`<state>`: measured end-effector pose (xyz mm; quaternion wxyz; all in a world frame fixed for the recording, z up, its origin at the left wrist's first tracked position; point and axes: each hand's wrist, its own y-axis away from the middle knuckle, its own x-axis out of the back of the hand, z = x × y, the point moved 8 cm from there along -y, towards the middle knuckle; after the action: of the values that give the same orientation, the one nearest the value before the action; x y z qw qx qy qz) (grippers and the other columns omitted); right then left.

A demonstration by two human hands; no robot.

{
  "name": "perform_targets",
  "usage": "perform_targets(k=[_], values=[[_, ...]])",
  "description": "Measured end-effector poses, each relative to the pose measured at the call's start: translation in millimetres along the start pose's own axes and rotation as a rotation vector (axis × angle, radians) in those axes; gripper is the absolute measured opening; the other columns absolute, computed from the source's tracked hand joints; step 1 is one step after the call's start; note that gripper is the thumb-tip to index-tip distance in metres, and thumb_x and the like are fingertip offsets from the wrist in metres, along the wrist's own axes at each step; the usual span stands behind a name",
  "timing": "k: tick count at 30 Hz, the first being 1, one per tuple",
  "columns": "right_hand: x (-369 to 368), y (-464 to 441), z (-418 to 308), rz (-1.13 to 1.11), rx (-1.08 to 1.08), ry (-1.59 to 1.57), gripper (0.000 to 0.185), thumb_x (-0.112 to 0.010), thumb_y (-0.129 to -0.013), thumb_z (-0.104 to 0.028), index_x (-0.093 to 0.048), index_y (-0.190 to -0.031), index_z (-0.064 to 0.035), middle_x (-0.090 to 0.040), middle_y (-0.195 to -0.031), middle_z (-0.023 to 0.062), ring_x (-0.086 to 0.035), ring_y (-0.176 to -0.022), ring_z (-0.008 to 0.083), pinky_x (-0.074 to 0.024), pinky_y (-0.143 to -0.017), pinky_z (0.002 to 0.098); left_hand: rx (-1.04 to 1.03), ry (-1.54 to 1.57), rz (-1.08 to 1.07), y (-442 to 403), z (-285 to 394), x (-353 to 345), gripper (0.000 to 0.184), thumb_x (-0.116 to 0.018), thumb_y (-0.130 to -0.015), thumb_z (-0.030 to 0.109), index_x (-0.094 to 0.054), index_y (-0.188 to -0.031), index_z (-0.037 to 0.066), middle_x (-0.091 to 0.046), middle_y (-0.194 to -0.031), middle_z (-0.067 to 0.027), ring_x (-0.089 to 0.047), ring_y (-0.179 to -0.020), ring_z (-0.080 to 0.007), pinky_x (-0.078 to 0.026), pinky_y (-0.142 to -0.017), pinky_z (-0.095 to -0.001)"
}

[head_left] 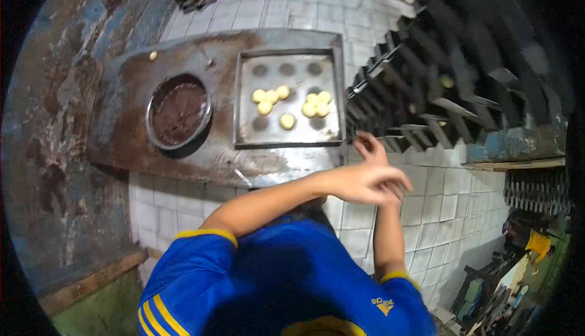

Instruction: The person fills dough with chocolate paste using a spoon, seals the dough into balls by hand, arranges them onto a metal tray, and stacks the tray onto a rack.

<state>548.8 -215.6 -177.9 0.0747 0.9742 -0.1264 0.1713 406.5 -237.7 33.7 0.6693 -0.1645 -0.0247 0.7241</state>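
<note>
My left hand reaches across to the right, over my right wrist, with its fingers apart and slightly bent. I see nothing in it. Beyond it, my right hand is raised near the tray's front right corner, its fingers loosely curved and apart, with nothing visible between them. Nearby, a square metal baking tray lies on the table. Several pale round dough balls sit in it, clustered on the right and at left centre, with one dough ball lower down by itself.
A round metal pan of dark brown filling stands on the worn metal table. A single pale ball lies behind it. Stacked dark metal trays rise close on the right. Someone in a yellow top is far right.
</note>
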Motion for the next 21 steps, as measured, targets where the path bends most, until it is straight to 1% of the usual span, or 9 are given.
perform_targets(k=[3,5,7,10,13,15,17,18,21], values=[[-114.7,-93.4,13.7,-0.154,0.071,0.316,0.051,-0.082,-0.09,-0.02,-0.067,-0.133,0.002,-0.076,-0.121,0.0189,-0.073,-0.112,0.0274,-0.0558,-0.099,0.0403,0.313,-0.48,0.21,153.4,-84.0,92.7,0.039,-0.066,-0.105,0.02,-0.059,-0.139,0.004,-0.072,-0.128,-0.0165,-0.07,-0.117,-0.0199,-0.055,-0.1,-0.0377],[-183.5,-131.9,-13.5,-0.3,0.053,0.426,0.056,-0.084,-0.085,-0.02,-0.068,-0.134,0.0005,-0.076,-0.123,0.0207,-0.074,-0.113,0.0334,-0.0566,-0.098,0.043,0.529,-0.051,0.338,246.2,-99.8,118.5,0.038,-0.066,-0.105,0.021,-0.059,-0.139,0.004,-0.072,-0.124,-0.0155,-0.07,-0.112,-0.0196,-0.055,-0.099,-0.0374],[-245.6,-153.8,16.7,-0.449,-0.007,0.47,0.061,-0.086,-0.081,-0.02,-0.067,-0.136,-0.0008,-0.074,-0.122,0.0242,-0.073,-0.113,0.0367,-0.0568,-0.098,0.0441,0.674,-0.003,0.488,318.4,-89.1,153.7,0.039,-0.067,-0.105,0.021,-0.059,-0.137,0.002,-0.07,-0.12,-0.0129,-0.069,-0.105,-0.02,-0.055,-0.096,-0.0349],[-306.3,-164.9,45.1,-0.333,0.091,0.889,0.046,-0.088,-0.077,-0.025,-0.073,-0.114,-0.0018,-0.073,-0.114,0.0229,-0.073,-0.106,0.0392,-0.0599,-0.088,0.0496,0.715,-0.057,0.58,403.7,-112.7,212.5,0.038,-0.065,-0.106,0.023,-0.058,-0.136,0.0,-0.068,-0.119,-0.0128,-0.068,-0.104,-0.02,-0.055,-0.094,-0.0335],[-335.1,-171.2,68.2,-0.303,0.05,1.069,0.045,-0.088,-0.076,-0.025,-0.074,-0.112,-0.0019,-0.074,-0.114,0.0227,-0.075,-0.096,0.038,-0.0616,-0.08,0.0488,0.261,-0.339,0.752,430.3,-80.2,271.2,0.034,-0.062,-0.106,0.017,-0.059,-0.138,0.003,-0.072,-0.114,-0.011,-0.069,-0.105,-0.0182,-0.053,-0.097,-0.0328],[-336.5,-179.8,64.1,-0.282,0.027,1.103,0.044,-0.087,-0.076,-0.024,-0.074,-0.113,-0.0015,-0.074,-0.113,0.023,-0.076,-0.09,0.0377,-0.0619,-0.075,0.0478,0.559,0.153,1.013,447.0,-102.5,293.7,0.033,-0.061,-0.107,0.019,-0.061,-0.135,0.002,-0.072,-0.119,-0.0111,-0.069,-0.107,-0.0191,-0.052,-0.099,-0.0327],[-337.6,-178.7,63.4,-0.63,-0.258,0.698,0.039,-0.084,-0.08,-0.02,-0.075,-0.113,0.0,-0.077,-0.107,0.0189,-0.076,-0.082,0.0297,-0.0603,-0.071,0.0425,0.506,0.07,1.075,435.3,-115.1,313.0,0.037,-0.056,-0.11,0.024,-0.057,-0.138,0.0,-0.07,-0.123,-0.0146,-0.069,-0.11,-0.0216,-0.053,-0.1,-0.0353],[-345.7,-162.6,79.5,-0.712,-0.497,0.196,0.036,-0.082,-0.084,-0.02,-0.075,-0.11,0.0018,-0.076,-0.096,0.0103,-0.072,-0.084,0.0206,-0.0575,-0.072,0.0369,0.453,-0.025,1.132,426.8,-119.2,324.8,0.043,-0.052,-0.113,0.029,-0.053,-0.141,-0.003,-0.068,-0.128,-0.0181,-0.068,-0.113,-0.024,-0.053,-0.101,-0.0379],[-365.5,-133.3,-48.2,-0.609,-0.239,-0.07,0.036,-0.084,-0.085,-0.023,-0.074,-0.109,0.0025,-0.071,-0.091,0.0034,-0.066,-0.086,0.0133,-0.0555,-0.076,0.0327,0.511,-0.045,1.285,393.4,-155.7,340.3,0.048,-0.045,-0.115,0.038,-0.058,-0.134,-0.004,-0.073,-0.12,-0.0171,-0.071,-0.108,-0.0232,-0.055,-0.097,-0.0388]])
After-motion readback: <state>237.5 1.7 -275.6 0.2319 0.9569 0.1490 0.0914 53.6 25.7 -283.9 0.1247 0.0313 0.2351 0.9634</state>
